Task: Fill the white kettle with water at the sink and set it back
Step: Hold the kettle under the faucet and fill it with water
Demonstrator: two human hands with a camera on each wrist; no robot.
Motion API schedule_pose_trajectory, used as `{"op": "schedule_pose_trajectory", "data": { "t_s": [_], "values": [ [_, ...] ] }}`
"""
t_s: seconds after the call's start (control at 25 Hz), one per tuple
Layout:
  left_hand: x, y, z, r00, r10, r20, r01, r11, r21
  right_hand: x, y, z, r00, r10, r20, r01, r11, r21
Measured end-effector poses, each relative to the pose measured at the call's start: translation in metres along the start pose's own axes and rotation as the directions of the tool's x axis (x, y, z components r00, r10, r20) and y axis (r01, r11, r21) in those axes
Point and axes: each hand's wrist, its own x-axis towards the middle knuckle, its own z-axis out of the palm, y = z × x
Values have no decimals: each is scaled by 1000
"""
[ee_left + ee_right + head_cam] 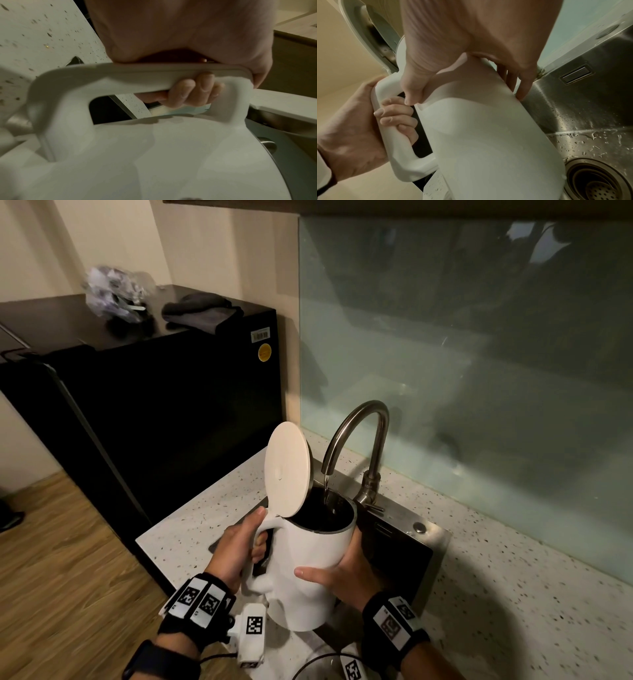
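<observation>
The white kettle [308, 577] hangs tilted over the steel sink [424, 546], its round lid [287, 470] standing open. A thin stream of water [326, 491] runs from the curved faucet [363, 422] into the kettle's mouth. My left hand [236, 546] grips the handle [120, 75], fingers [193, 92] curled through it. My right hand [342, 573] wraps the body of the kettle [488, 135], thumb on the near side and fingers [520, 86] on the far side. The water level inside is hidden.
The speckled countertop [513, 594] surrounds the sink, with a glass splashback [479, 371] behind. A black fridge [154, 405] stands to the left, a dark cloth [202, 311] and plastic bag [116, 292] on top. The wet basin's drain [597, 181] lies below the kettle.
</observation>
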Motion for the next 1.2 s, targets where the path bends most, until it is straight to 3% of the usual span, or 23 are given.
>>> {"op": "schedule_pose_trajectory", "data": {
  "t_s": [1.2],
  "values": [
    [6, -2, -5, 999, -37, -22, 35, 996, -80, 14, -5, 1, 998, -9, 59, 8, 1000, 10]
  ]
}}
